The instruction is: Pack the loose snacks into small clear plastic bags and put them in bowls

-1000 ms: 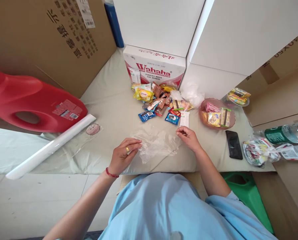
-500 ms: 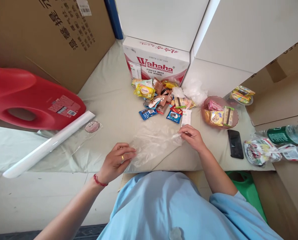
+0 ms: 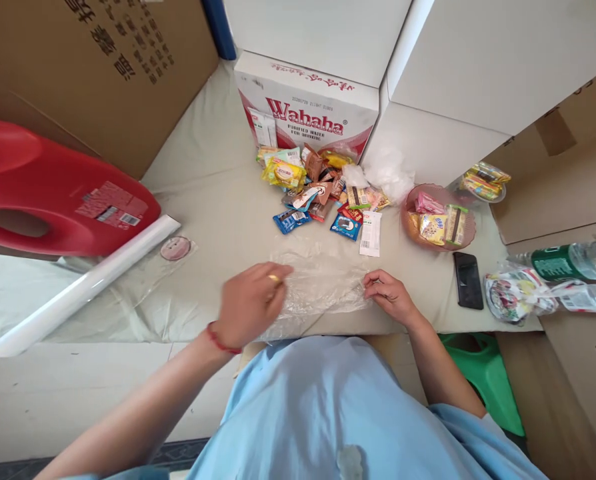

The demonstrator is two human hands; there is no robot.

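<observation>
A clear plastic bag (image 3: 323,288) is held flat on the cloth-covered surface (image 3: 218,200), right in front of the person's body, between the two hands. Its right edge is pinched by the right hand (image 3: 391,297), whose fingers are drawn closely together on the film. The left hand (image 3: 251,303) is seen from the back, slightly blurred, with its fingers curled over the bag's left end; whether the film is actually gripped there cannot be told.

Compared with half a second ago, the left hand is found further forward: it has been brought from the near edge of the surface up onto the bag. The right hand has been drawn back toward the body, so that the white sachet (image 3: 371,233), then just beside its fingertips, is now left well apart. The bag is thereby pulled nearer and looks more gathered from front to back. It is judged that the film is being worked between both hands while nothing has yet been put into it.

Behind the bag a pile of snack packets (image 3: 313,190) is spread before a Wahaha box (image 3: 305,110). To the right, a pink bowl (image 3: 407,223) with more packets and a black phone (image 3: 467,280) are seen; to the left, a red jug (image 3: 63,200).
</observation>
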